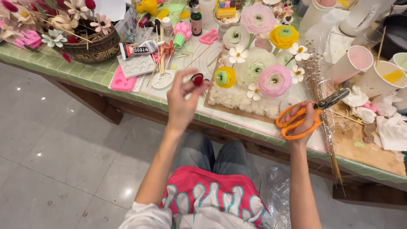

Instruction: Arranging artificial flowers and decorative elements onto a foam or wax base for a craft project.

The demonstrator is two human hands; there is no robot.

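My left hand (181, 101) is raised over the table's front edge and pinches a small red round piece (197, 79) between thumb and fingertips. My right hand (302, 121) grips orange-handled scissors (303, 118), whose dark blades point up and right toward a cellophane sleeve of dried stems (317, 72). Between the hands a wooden board (237, 101) carries handmade flowers: a yellow-green one (225, 76), a pink-green one (274, 81), small white blossoms (254, 91).
The green tiled table (91, 76) holds a woven bowl of flowers (91, 46), a glue tube (137, 50), pink moulds (123, 82), wooden skewers (161, 55), a dark bottle (195, 19), paper cups (354, 63) and crumpled tissues (392, 127). Grey floor tiles lie at left.
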